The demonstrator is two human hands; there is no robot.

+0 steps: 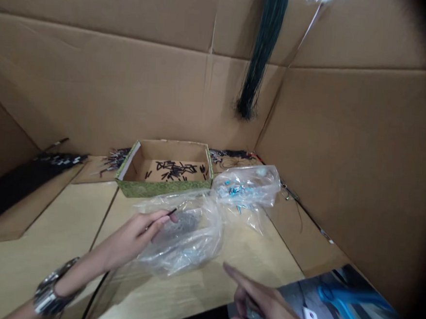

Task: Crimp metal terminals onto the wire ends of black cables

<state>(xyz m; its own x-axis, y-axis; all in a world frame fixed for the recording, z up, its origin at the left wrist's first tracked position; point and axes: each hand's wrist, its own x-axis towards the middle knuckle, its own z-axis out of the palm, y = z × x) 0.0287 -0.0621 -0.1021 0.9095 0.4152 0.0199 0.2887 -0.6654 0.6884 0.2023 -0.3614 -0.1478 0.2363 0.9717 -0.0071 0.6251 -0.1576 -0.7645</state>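
My left hand (147, 230) pinches a thin black stick-like piece (172, 212) between thumb and fingers, above a clear plastic bag (196, 236) that lies on the table. Small greyish items show inside this bag. My right hand (257, 298) is at the bottom, right of centre, its index finger stretched out and its other fingers bent, apart from the bag. Beyond the bags stands a green-sided open box (152, 188) with many short black pieces (176, 169) in it. A second clear bag (265, 187) holds small blue pieces (236, 189).
Cardboard walls (130, 85) enclose the table (63, 217). Dark strands (262, 51) hang at the back. Bundles of thin dark pieces (116, 158) lie beside the box. A printed sheet with a blue shape (348, 305) lies at the lower right.
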